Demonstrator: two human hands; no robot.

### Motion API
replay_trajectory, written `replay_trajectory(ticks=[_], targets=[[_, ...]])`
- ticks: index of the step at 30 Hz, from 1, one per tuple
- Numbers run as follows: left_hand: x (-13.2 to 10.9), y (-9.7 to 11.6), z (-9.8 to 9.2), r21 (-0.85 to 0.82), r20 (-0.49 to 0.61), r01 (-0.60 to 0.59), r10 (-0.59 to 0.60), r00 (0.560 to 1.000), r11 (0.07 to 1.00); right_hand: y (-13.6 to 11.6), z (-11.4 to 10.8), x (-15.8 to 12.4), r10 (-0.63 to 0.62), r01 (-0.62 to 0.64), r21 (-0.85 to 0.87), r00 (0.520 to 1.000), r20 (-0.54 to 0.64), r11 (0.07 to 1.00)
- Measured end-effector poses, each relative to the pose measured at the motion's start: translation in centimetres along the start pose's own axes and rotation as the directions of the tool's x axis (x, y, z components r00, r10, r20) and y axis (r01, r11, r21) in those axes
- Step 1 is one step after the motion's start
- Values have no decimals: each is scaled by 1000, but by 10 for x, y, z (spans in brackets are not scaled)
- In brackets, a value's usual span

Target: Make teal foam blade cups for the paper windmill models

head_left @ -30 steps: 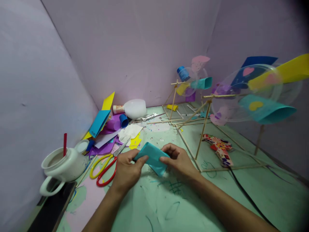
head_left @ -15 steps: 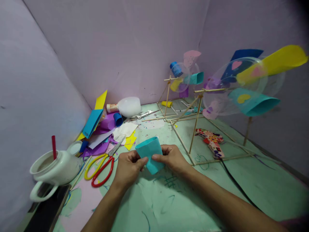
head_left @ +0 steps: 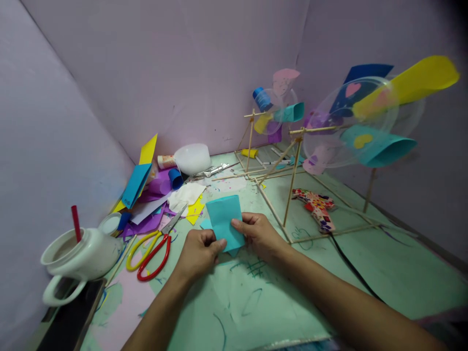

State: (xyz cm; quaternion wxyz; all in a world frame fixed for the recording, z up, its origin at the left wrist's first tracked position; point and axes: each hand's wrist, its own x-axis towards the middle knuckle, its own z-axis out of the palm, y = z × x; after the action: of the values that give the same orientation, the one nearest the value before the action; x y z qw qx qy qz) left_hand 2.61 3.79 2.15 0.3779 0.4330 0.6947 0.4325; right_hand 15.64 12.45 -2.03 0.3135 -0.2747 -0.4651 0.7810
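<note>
A turquoise piece of paper (head_left: 225, 219) is held up between my two hands over the middle of the table. My left hand (head_left: 200, 251) pinches its lower left edge between thumb and fingers. On the opposite side, my right hand (head_left: 260, 234) grips the edge, thumb lying across the front. Its front face looks flat, with a pointed bit showing below the bottom edge. Left of my left hand lie scissors (head_left: 153, 253) with one yellow and one red handle, blades pointing away. Yellow paper scraps (head_left: 195, 210) lie just beyond the hands.
A white pot (head_left: 87, 256) with a red stick stands at the left. Behind it are a pile of coloured paper (head_left: 144, 214) and a white bottle (head_left: 192, 158). Two stick frames with paper-bladed wheels (head_left: 369, 122) stand right; a glue gun (head_left: 316, 207) in patterned covering lies inside the nearer one.
The turquoise paper, earlier showing an open rounded top like a tube, now appears pressed flat and more upright. Both hands stay on it; the view has shifted slightly.
</note>
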Motion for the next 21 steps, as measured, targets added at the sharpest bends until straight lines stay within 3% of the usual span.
replay_trajectory(ticks=[8,16,21], targets=[[5,-4,-6,-69,-10,66,-67,998,995,-4,-3,0,120,-116,-108,992,28,987],[7,-8,-5,-161,59,177,-169,984,971,-13,2,-2,296,-296,10,955,-27,955],[6,-5,-6,-196,51,194,-188,981,961,-16,5,-4,317,-315,50,948,-23,948]])
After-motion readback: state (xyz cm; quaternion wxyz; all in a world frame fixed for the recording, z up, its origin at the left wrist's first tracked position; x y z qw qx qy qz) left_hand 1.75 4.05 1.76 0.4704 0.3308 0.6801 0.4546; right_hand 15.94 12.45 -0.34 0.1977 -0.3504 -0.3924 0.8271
